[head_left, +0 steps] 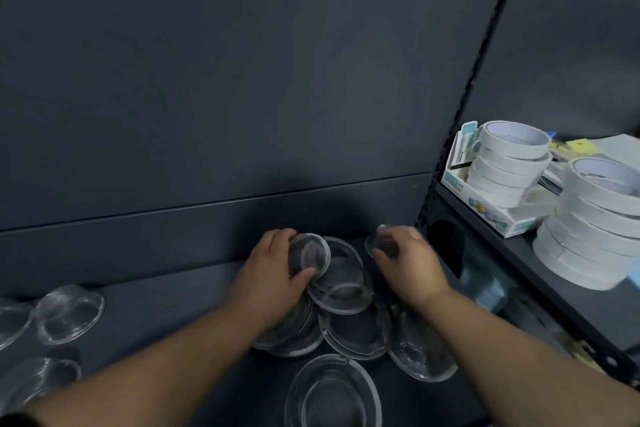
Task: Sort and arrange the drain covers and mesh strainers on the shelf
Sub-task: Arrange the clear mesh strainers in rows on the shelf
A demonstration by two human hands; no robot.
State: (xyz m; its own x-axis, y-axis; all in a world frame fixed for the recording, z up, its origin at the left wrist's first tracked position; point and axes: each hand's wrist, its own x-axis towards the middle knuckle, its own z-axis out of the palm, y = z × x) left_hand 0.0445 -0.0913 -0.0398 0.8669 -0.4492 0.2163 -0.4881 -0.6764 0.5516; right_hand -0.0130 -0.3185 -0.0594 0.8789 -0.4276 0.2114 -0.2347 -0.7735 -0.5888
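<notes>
On a dark shelf (166, 315), a large strainer (333, 392) lies at six o'clock, with a heap of strainers (353, 326) just beyond it. Above the heap, a person's left hand (268, 270) grips a small mesh strainer (309, 255). The right hand (412, 260) pinches a blurred clear piece (377, 241). Tape rolls (509, 156) stand at three o'clock.

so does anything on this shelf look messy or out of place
Yes. The strainers in the middle lie in a loose heap, overlapping and tilted rather than stacked. The left hand grips a small strainer above it; the right hand holds a round piece, blurred. The tape stack at right looks staggered.
</notes>
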